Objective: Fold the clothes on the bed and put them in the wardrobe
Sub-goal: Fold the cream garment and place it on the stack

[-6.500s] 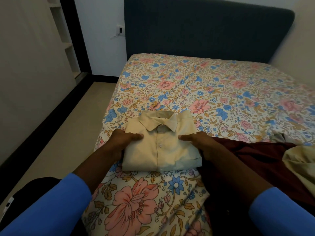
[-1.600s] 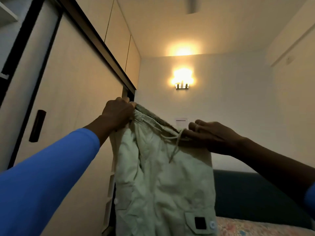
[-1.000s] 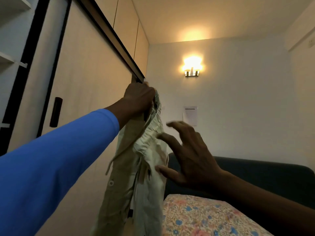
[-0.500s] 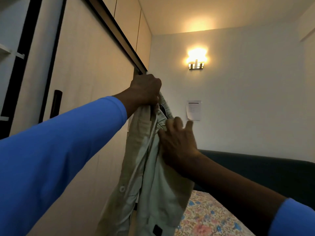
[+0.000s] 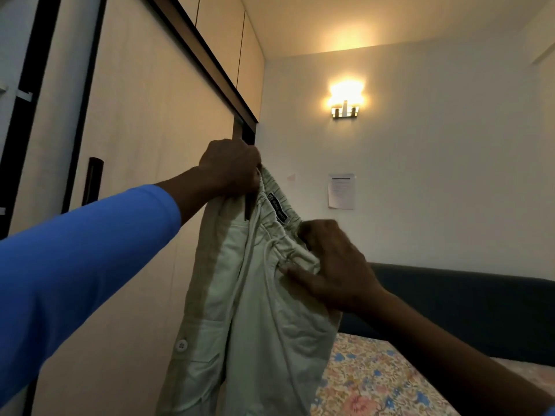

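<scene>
The left hand grips the top of the pale pants, held up in the air by the bed. The right hand pinches the waistband. Match the 2 legs flat before folding.

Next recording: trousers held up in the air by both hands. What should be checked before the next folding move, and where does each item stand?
1. The left hand grips the trousers at the waistband: ok.
2. The right hand grips the waistband too: ok.
3. The drawstring is tucked away: not ok, it dangles loose.
4. Leg ends aligned: cannot tell, they are out of frame.
5. The bed is nearby to lay them on: ok, at lower right.
</scene>
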A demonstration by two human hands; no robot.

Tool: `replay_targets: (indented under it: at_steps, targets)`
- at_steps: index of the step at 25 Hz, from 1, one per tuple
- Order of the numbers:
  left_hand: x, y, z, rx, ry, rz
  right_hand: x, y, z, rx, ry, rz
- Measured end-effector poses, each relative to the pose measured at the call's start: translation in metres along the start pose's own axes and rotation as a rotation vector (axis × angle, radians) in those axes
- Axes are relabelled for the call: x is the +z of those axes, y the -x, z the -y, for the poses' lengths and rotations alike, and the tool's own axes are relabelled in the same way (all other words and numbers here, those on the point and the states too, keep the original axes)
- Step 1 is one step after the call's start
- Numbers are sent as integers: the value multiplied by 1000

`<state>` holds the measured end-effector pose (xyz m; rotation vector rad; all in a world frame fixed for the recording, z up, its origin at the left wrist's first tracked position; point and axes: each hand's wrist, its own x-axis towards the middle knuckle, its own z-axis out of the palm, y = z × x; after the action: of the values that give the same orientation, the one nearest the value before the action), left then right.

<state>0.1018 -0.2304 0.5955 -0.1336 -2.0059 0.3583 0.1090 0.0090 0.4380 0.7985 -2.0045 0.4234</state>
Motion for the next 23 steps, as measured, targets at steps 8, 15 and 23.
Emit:
replay_targets:
  at_steps: [8, 15, 23]
  targets:
    - [8, 23, 39, 531, -56, 7, -36, -24, -77, -29, 573, -59]
    - [-2, 36, 52, -68, 1285, 622, -184, -70, -88, 439, -514, 470]
    - [81, -35, 14, -507, 1487, 550, -149, -88, -142, 653, -466, 284]
